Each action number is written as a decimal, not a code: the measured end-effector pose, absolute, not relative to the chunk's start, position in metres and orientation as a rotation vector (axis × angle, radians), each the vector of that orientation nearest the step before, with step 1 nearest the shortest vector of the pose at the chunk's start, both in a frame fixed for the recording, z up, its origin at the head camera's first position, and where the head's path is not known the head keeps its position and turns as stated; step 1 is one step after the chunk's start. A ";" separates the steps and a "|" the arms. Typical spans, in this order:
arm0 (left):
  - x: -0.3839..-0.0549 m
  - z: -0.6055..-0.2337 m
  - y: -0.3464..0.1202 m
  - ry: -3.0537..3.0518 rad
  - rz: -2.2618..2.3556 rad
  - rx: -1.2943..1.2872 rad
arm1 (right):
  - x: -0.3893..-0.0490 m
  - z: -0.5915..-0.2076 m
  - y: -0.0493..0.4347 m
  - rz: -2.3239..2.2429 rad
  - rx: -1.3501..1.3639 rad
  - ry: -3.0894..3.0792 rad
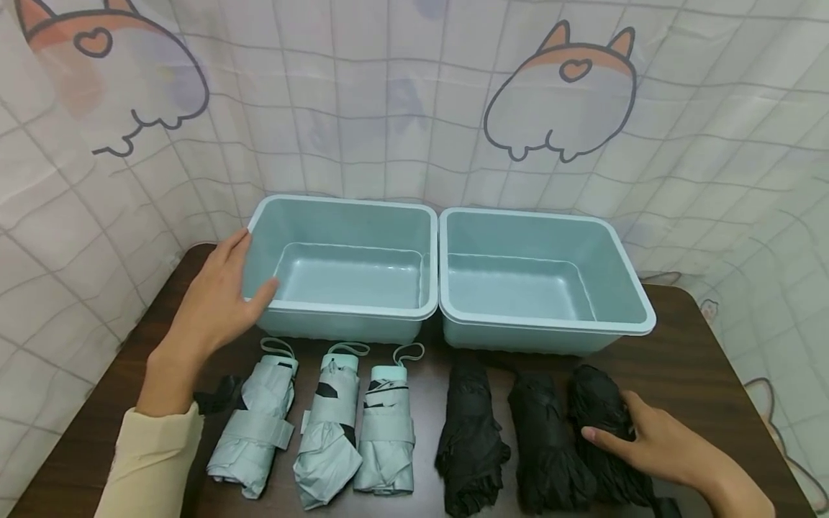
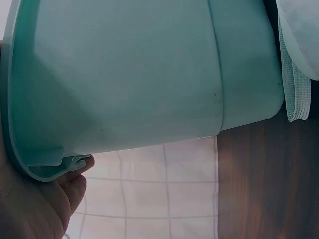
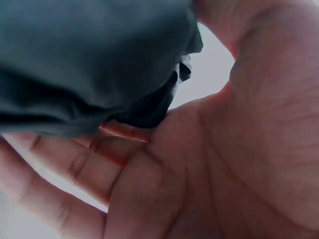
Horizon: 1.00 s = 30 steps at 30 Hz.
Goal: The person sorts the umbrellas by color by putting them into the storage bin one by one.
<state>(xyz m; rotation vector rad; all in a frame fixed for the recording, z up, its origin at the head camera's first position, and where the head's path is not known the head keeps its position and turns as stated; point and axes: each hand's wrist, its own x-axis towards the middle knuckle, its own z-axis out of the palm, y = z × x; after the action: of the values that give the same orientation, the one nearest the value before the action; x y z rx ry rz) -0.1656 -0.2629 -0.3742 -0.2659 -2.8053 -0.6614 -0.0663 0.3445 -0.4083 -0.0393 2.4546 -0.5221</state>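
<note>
Two pale blue plastic bins stand side by side, both with nothing inside. My left hand (image 1: 216, 295) holds the front left corner of the left bin (image 1: 350, 311), thumb over the rim and fingers along its outer side. In the left wrist view, fingertips (image 2: 77, 186) show beyond the bin's rim corner. On the right, my right hand (image 1: 660, 439) grips the rightmost black folded umbrella (image 1: 599, 410), thumb on its near side. The right wrist view shows the dark fabric (image 3: 94, 59) against the fingers (image 3: 75, 169).
Two more black folded umbrellas, one left (image 1: 471, 439) and one middle (image 1: 544, 439), lie beside the held one. Three light blue folded umbrellas (image 1: 386, 432) with wrist loops lie in front of the left bin. The right bin (image 1: 550, 324) stands near the patterned curtain (image 1: 401, 108).
</note>
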 end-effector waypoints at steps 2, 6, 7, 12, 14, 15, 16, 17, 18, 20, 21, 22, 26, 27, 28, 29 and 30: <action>-0.165 -0.374 -0.265 -2.794 -0.662 -0.264 | -0.068 -0.409 0.344 -0.529 -0.047 2.458; -0.166 -0.375 -0.265 -2.780 -0.679 -0.278 | -0.066 -0.410 0.345 -0.557 -0.066 2.445; -0.167 -0.375 -0.264 -2.777 -0.683 -0.288 | -0.065 -0.411 0.345 -0.559 -0.068 2.445; -0.167 -0.375 -0.262 -2.770 -0.660 -0.308 | -0.062 -0.414 0.344 -0.545 -0.099 2.475; -0.166 -0.375 -0.263 -2.776 -0.645 -0.296 | -0.062 -0.416 0.342 -0.543 -0.128 2.494; -0.166 -0.375 -0.263 -2.780 -0.638 -0.290 | -0.062 -0.416 0.341 -0.545 -0.142 2.502; -0.165 -0.375 -0.263 -2.786 -0.635 -0.285 | -0.063 -0.417 0.339 -0.546 -0.157 2.512; -0.165 -0.375 -0.263 -2.790 -0.634 -0.283 | -0.063 -0.417 0.338 -0.548 -0.164 2.521; -0.165 -0.375 -0.263 -2.792 -0.635 -0.284 | -0.063 -0.417 0.337 -0.548 -0.174 2.527; -0.164 -0.375 -0.264 -2.793 -0.637 -0.288 | -0.063 -0.417 0.336 -0.549 -0.188 2.540; -0.164 -0.375 -0.264 -2.794 -0.634 -0.290 | -0.063 -0.417 0.335 -0.549 -0.193 2.544; -0.164 -0.375 -0.264 -2.795 -0.635 -0.289 | -0.063 -0.417 0.335 -0.547 -0.196 2.547; -0.164 -0.375 -0.263 -2.804 -0.639 -0.283 | -0.063 -0.416 0.332 -0.537 -0.203 2.570; -0.164 -0.375 -0.264 -2.808 -0.640 -0.281 | -0.062 -0.416 0.331 -0.529 -0.201 2.584; -0.164 -0.375 -0.264 -2.809 -0.639 -0.279 | -0.061 -0.417 0.330 -0.514 -0.202 2.603; -0.164 -0.375 -0.264 -2.811 -0.635 -0.279 | -0.061 -0.417 0.329 -0.494 -0.205 2.624; -0.164 -0.375 -0.264 -2.812 -0.631 -0.278 | -0.060 -0.418 0.328 -0.473 -0.207 2.645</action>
<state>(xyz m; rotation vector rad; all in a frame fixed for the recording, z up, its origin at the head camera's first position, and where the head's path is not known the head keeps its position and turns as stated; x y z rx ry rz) -0.1637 -0.2640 -0.3749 -0.2783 -2.8122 -0.6311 -0.0603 0.3277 -0.4175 -0.2065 2.6452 -0.4727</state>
